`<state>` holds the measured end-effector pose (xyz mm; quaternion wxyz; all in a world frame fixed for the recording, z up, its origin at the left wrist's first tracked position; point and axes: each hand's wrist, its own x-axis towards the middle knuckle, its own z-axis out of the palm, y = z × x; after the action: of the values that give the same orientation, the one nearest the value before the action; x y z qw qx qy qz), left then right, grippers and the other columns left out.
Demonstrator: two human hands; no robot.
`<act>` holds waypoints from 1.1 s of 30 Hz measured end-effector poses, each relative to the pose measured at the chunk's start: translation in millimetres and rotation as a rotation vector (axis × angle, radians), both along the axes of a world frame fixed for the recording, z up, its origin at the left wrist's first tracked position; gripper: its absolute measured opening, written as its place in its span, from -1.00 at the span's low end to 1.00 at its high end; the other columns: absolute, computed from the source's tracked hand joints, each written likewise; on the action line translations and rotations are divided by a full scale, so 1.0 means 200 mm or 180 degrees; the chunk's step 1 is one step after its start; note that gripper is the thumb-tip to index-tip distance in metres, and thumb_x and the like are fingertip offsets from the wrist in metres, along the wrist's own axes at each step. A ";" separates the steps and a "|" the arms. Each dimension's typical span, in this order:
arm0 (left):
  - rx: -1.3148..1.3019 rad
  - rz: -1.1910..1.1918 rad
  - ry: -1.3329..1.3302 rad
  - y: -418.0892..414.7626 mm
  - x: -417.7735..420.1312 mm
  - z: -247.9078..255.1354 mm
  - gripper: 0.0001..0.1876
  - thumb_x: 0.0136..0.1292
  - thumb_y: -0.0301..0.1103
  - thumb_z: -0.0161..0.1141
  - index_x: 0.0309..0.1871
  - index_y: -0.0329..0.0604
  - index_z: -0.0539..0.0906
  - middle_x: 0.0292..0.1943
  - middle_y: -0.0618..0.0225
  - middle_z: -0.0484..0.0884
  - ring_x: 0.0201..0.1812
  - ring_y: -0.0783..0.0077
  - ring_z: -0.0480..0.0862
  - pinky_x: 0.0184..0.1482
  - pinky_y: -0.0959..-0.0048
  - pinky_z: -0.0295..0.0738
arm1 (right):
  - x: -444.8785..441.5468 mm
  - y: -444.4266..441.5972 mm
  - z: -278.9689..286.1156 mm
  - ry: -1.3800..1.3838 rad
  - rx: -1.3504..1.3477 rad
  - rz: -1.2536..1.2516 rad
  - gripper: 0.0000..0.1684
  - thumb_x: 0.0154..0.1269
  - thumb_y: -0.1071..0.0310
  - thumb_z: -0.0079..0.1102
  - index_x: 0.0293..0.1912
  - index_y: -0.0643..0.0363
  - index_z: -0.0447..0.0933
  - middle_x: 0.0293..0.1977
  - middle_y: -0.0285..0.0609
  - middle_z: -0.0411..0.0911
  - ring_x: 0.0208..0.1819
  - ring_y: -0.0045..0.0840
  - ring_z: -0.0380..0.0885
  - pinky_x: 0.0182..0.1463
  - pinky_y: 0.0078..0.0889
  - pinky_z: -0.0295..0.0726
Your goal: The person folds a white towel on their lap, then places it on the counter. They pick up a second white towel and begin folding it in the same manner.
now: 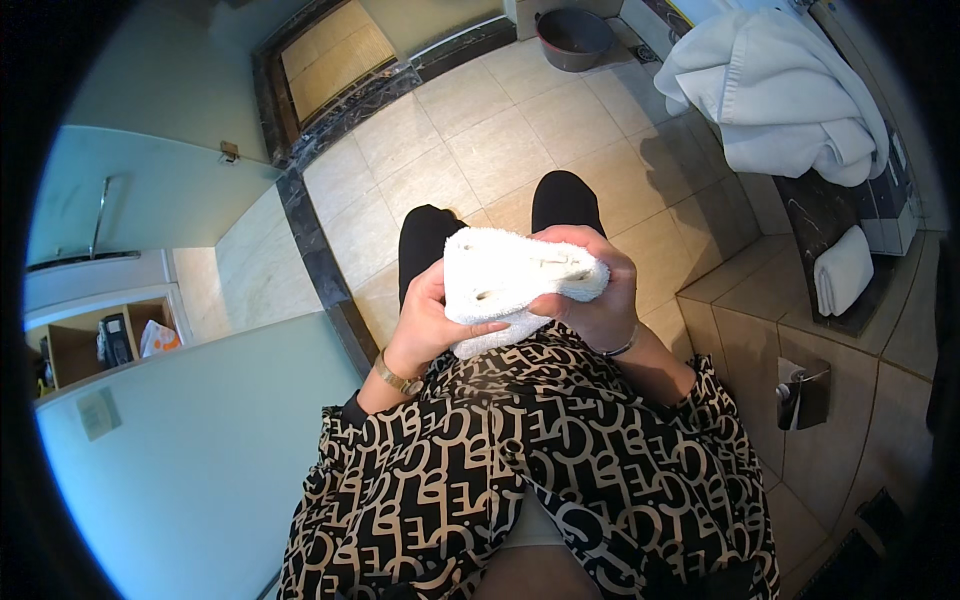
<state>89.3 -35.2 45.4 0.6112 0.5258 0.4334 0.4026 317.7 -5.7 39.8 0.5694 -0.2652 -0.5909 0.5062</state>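
Observation:
A folded white terry towel is held above my lap, near the middle of the view. My left hand grips its left side, with the thumb lying across the lower edge. Around its right end the fingers and thumb of my right hand are closed. The upper face of the cloth is very bright, so its folds are hard to make out. Another small folded white towel lies on the dark stone ledge at the right.
White towels are heaped at the upper right. A dark basin stands on the tiled floor at the top. A metal toilet-paper holder is on the tiled wall at the right. Frosted glass panels stand at the left.

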 end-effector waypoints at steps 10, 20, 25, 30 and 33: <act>0.0285 0.0079 0.0426 -0.02 -0.03 0.01 -0.43 -0.03 -0.37 0.70 0.07 -0.32 0.71 -0.14 0.43 0.63 -0.11 0.55 0.60 -0.05 0.54 0.51 | 0.07 0.08 0.23 -0.1095 0.1304 0.0373 -0.39 -0.04 0.16 0.72 0.03 0.00 0.66 0.31 0.11 0.50 0.32 -0.07 0.52 0.31 -0.11 0.55; 0.0474 0.0319 0.0307 -0.05 -0.02 0.03 -0.51 0.04 -0.44 0.62 0.05 -0.39 0.72 -0.16 0.38 0.61 -0.16 0.53 0.58 -0.10 0.55 0.48 | 0.13 0.11 0.12 -0.1545 0.1357 -0.0132 -0.41 -0.12 0.05 0.74 -0.21 0.13 0.59 0.16 0.10 0.61 0.21 -0.03 0.58 0.26 -0.07 0.56; 0.0543 0.0317 0.0222 -0.05 -0.01 -0.01 -0.51 0.07 -0.44 0.60 0.08 -0.39 0.72 -0.16 0.38 0.61 -0.13 0.54 0.59 -0.08 0.56 0.48 | 0.13 0.08 0.05 -0.1392 0.1257 -0.0257 -0.42 -0.10 0.08 0.75 -0.28 0.22 0.56 0.01 0.07 0.67 0.08 -0.08 0.65 0.13 -0.11 0.61; 0.0468 0.0392 0.0530 -0.07 -0.02 0.03 -0.51 0.07 -0.43 0.60 0.10 -0.36 0.73 -0.17 0.38 0.64 -0.13 0.51 0.60 -0.06 0.53 0.49 | 0.13 0.08 0.06 -0.1124 0.1237 -0.0123 -0.25 -0.08 0.06 0.76 -0.02 0.21 0.52 0.06 0.09 0.65 0.10 -0.11 0.64 0.16 -0.10 0.60; 0.0907 0.0258 0.0702 -0.04 -0.03 0.02 -0.50 0.06 -0.44 0.59 0.12 -0.31 0.74 -0.16 0.37 0.68 -0.13 0.47 0.60 -0.06 0.49 0.51 | 0.09 0.07 0.10 -0.1257 0.1257 -0.0148 -0.04 -0.10 -0.07 0.74 0.19 0.20 0.47 0.05 0.03 0.64 0.06 -0.14 0.65 0.17 -0.10 0.57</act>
<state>83.5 -43.2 48.6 0.4626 0.6301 0.4572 0.4241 336.4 8.7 59.2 0.4954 -0.2562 -0.7714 0.3066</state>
